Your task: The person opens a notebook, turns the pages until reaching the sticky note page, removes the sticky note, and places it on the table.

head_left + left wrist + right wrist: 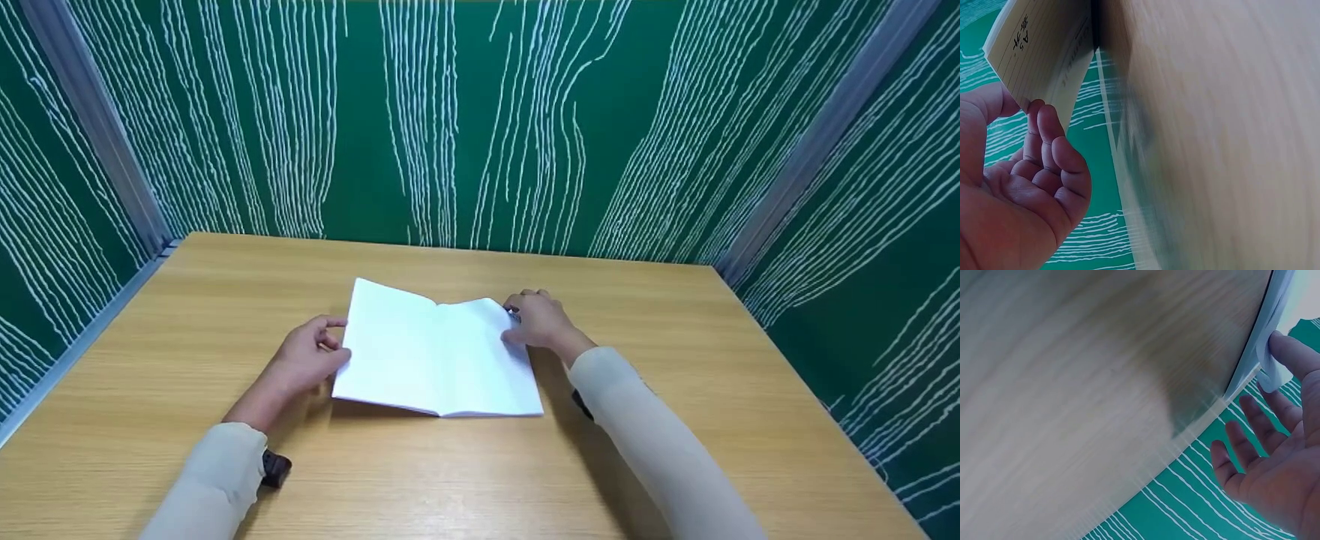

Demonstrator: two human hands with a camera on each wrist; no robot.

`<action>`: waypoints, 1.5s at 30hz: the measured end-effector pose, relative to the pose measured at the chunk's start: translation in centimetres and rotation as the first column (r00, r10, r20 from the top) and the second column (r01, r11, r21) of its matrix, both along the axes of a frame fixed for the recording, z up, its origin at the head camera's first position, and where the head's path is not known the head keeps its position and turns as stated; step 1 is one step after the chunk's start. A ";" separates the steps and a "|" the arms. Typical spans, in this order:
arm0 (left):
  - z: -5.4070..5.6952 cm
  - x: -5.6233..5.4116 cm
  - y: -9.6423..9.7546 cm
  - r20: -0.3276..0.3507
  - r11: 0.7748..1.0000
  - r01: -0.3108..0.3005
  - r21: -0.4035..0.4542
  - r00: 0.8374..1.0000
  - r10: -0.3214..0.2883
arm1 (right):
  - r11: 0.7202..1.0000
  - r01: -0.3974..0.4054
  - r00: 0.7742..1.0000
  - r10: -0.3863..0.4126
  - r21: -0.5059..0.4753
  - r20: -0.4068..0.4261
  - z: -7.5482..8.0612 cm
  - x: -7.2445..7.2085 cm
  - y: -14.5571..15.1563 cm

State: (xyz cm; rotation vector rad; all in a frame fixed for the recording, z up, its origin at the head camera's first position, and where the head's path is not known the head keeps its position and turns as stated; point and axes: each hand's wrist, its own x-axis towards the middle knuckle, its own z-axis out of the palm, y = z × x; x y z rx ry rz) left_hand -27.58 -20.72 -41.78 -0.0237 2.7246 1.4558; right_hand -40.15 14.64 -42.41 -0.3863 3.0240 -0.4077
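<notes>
An open notebook (pixel 394 345) with blank white pages facing up lies on the table, its left half tilted up. My left hand (pixel 307 356) pinches the left edge between thumb and fingers. In the left wrist view, the underside of that notebook leaf (pixel 1044 56) is lined and carries dark handwriting. At the far right edge, my right hand (pixel 541 319) pinches paper between thumb and index finger. The right wrist view shows the page edge (pixel 1278 377) curling under the right thumb, the other fingers loosely bent away from it.
The notebook lies on a light wooden table (pixel 420 480). Behind it stands a green wall (pixel 360 150) with wavy white lines, with grey posts (pixel 112 120) at the corners. A dark wrist device (pixel 276 469) sits at the left sleeve.
</notes>
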 end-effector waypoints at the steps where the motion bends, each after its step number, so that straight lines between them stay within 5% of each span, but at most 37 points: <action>1: 0.0 0.0 0.0 0.004 1.000 0.002 0.000 1.000 -0.002 | 1.000 -0.003 1.000 0.003 0.001 0.001 0.0 0.0 0.0; 15: -0.1 -0.1 0.0 0.038 1.000 -0.012 -0.002 0.999 0.012 | 0.982 0.113 0.990 -0.099 -0.152 0.101 0.9 -0.2 0.1; 23: -0.1 -0.1 -0.2 -0.015 1.000 0.011 0.009 1.000 -0.011 | 0.992 0.048 0.998 -0.042 -0.115 0.050 0.9 -0.2 0.2; 33: -0.1 0.0 -0.1 0.013 1.000 0.005 0.017 1.000 -0.005 | 0.990 0.085 0.992 -0.074 -0.112 0.103 1.1 -0.1 0.0; 45: -0.1 0.1 0.0 0.013 1.000 0.007 0.015 1.000 -0.007 | 0.957 0.129 0.988 -0.102 -0.261 0.115 1.1 0.0 0.0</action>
